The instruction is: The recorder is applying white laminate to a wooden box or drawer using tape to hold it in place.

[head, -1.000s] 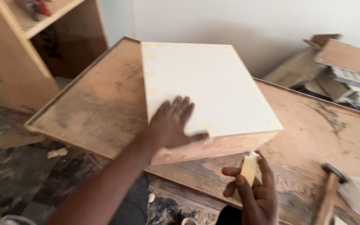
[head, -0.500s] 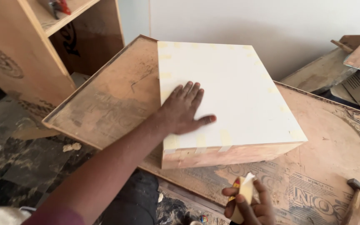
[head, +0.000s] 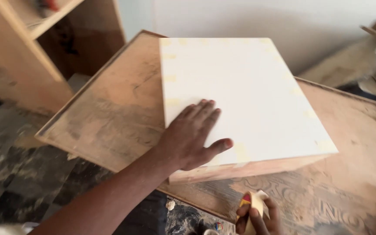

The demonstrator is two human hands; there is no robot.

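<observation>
On white box [head: 240, 95], left hand [head: 192, 137] flat

Box [head: 240, 100], centre frame — top face smooth, matt, cream-white, with faint yellowish filler patches; front edge bare raw wood. Workbench [head: 109, 117] beneath — rough, scuffed brown plywood, dusty. Shelf unit [head: 27, 52], upper left: pale unfinished wood

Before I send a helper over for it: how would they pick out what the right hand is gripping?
Start at the plywood worktable with the white-topped box on it. Below the box's near edge, the right hand grips a small folded pale sheet, possibly sandpaper. It alone shows a red-and-yellow patch.
</observation>
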